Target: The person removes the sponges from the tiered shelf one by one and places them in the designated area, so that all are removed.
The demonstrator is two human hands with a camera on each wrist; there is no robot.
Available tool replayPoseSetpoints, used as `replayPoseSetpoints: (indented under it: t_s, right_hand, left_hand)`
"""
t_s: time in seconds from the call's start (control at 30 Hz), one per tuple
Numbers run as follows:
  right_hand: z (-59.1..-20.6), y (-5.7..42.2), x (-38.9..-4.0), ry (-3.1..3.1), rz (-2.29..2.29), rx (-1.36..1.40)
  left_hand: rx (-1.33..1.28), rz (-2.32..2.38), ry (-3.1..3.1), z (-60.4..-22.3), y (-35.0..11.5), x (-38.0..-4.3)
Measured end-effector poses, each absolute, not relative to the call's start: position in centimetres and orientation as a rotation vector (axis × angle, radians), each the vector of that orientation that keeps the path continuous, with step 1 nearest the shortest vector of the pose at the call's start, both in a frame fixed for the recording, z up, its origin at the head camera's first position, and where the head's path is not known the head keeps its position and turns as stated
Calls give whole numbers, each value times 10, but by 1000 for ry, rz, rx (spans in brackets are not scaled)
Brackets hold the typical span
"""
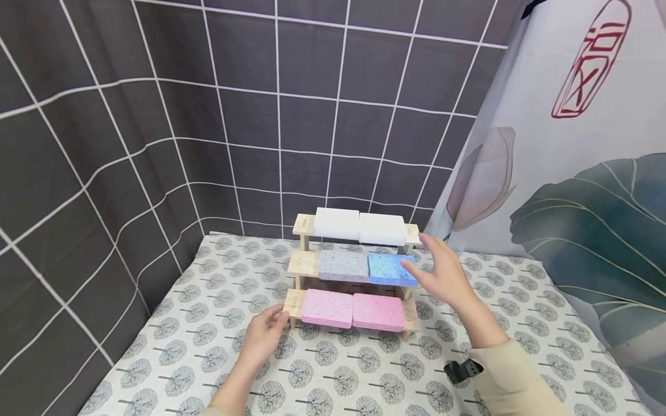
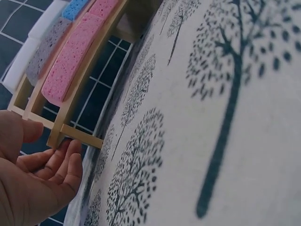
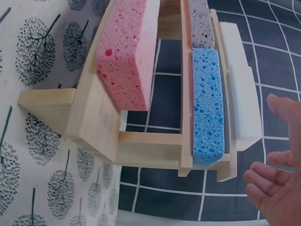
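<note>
A three-tier wooden rack point(image 1: 303, 263) stands on the cloth. On its bottom tier lie two pink sponges, a paler left one point(image 1: 326, 308) and a deeper pink right one point(image 1: 378, 312). A grey sponge point(image 1: 343, 265) and a speckled blue sponge point(image 3: 208, 103) share the middle tier. Two white blocks point(image 1: 337, 223) sit side by side on top. At the bottom tier's left end is my left hand point(image 1: 264, 335), fingers loosely bent and close against the board's end; contact is unclear. My right hand point(image 1: 442, 274), fingers spread and holding nothing, hovers by the rack's right side, apart from it.
Tree-patterned cloth point(image 1: 224, 370) covers the table. A dark grid-patterned curtain point(image 1: 307, 121) hangs behind and at the left, and a pale curtain with leaf prints point(image 1: 593, 219) at the right. A black band point(image 1: 463, 371) is at my right wrist.
</note>
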State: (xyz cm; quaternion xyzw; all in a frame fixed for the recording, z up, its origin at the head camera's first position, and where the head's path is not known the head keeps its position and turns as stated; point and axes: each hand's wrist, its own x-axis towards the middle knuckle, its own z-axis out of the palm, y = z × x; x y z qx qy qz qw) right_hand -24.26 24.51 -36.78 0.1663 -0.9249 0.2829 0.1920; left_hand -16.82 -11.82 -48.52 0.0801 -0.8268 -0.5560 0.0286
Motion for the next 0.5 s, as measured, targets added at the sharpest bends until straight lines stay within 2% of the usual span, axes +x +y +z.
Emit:
replayPoseSetpoints:
  t_s: [0.5]
  right_hand:
    - [-351,232,-263,-2597,718,542]
  left_hand:
    - [299,-1735,-2512,-482,-112,-175]
